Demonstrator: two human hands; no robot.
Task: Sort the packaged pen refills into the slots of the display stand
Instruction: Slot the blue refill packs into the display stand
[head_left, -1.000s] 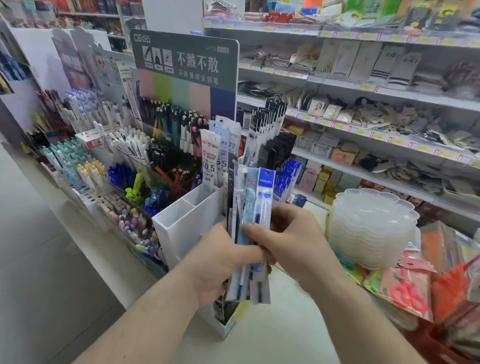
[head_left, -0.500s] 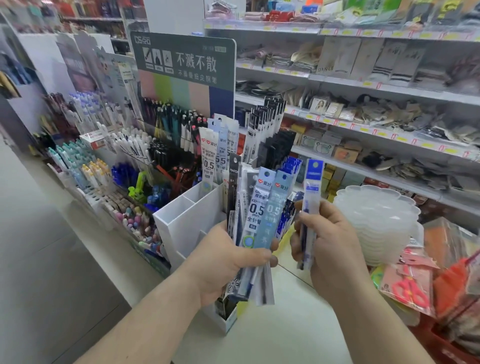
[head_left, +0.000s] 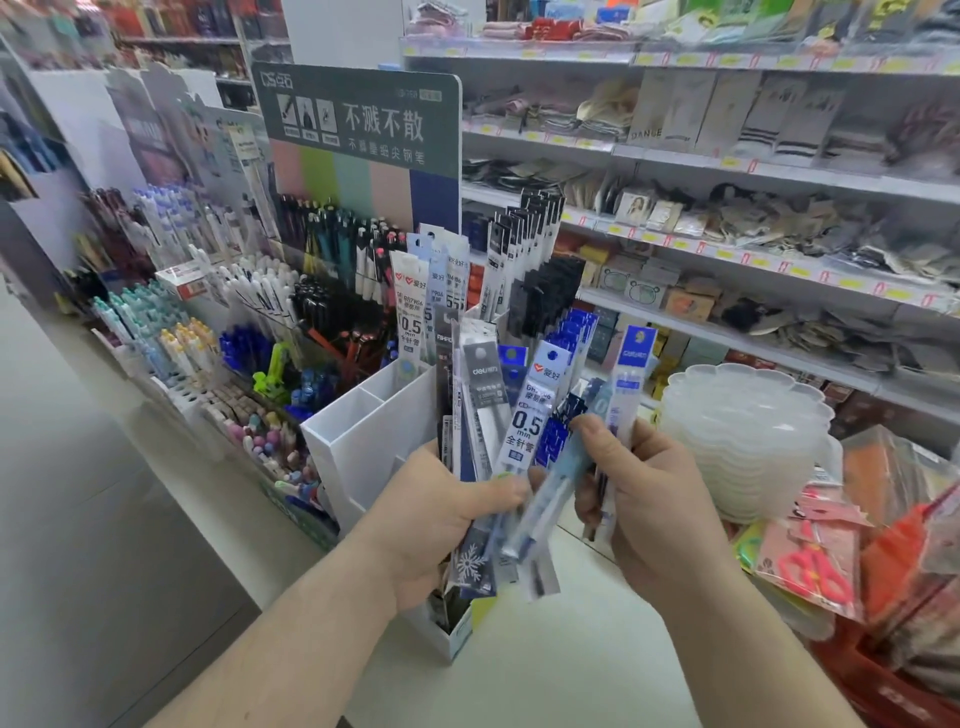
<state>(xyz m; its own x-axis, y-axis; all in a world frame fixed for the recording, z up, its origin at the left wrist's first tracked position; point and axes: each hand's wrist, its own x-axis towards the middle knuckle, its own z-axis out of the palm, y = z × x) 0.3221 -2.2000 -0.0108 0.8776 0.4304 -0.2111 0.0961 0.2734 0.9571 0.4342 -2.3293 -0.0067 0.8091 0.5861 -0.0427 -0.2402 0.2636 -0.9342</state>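
My left hand (head_left: 441, 514) grips a fanned bundle of packaged pen refills (head_left: 493, 415), among them a grey pack and a white-and-blue pack marked 0.5. My right hand (head_left: 644, 499) holds a blue-topped refill pack (head_left: 631, 374) upright, and its thumb and fingers also pinch a pale blue pack (head_left: 558, 478) at the bundle's right edge. Behind my left hand stands the white display stand (head_left: 363, 431) with divided slots. Further refill packs (head_left: 421, 291) stand upright in its rear slots.
Left of the stand are racks of pens (head_left: 171, 332) and a grey-green sign board (head_left: 358, 114). A stack of clear scalloped trays (head_left: 743, 431) sits to the right, with packaged scissors (head_left: 815, 566) below it. Store shelves (head_left: 727, 171) fill the background.
My right hand drew a blue-topped pack out of the bundle and moved it right, then came back in. Its thumb and fingers now pinch a pale blue pack at the bundle's edge.
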